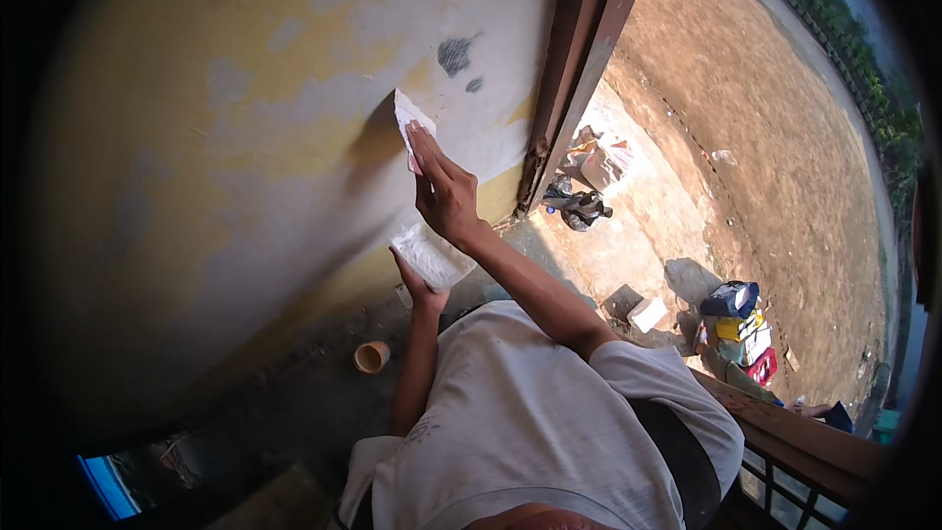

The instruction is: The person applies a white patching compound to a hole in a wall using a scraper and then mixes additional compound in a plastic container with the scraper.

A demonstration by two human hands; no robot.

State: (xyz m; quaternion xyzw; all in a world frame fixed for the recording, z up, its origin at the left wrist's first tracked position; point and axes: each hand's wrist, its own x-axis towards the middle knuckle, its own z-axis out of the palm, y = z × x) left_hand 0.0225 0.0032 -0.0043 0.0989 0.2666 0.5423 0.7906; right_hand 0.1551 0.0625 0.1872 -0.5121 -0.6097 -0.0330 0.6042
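My right hand (448,194) is raised to the wall (294,128), its fingers closed on a flat putty scraper (404,113) smeared with white. The scraper stands close to the wall and casts a shadow there; whether its edge touches cannot be made out. Lower down, my left hand (424,292) supports a shallow rectangular tray (432,257) from below. White putty covers the tray's inside. Yellow paint on the wall is broken up by pale whitish patches, and two dark grey spots (454,56) show beyond the scraper.
A brown frame (587,69) borders the wall on the right. Below stands a small round container (372,357). Outside lie black plastic bags (581,208), a white block (647,314) and several coloured bags (738,324). A wooden rail (785,422) runs at the lower right.
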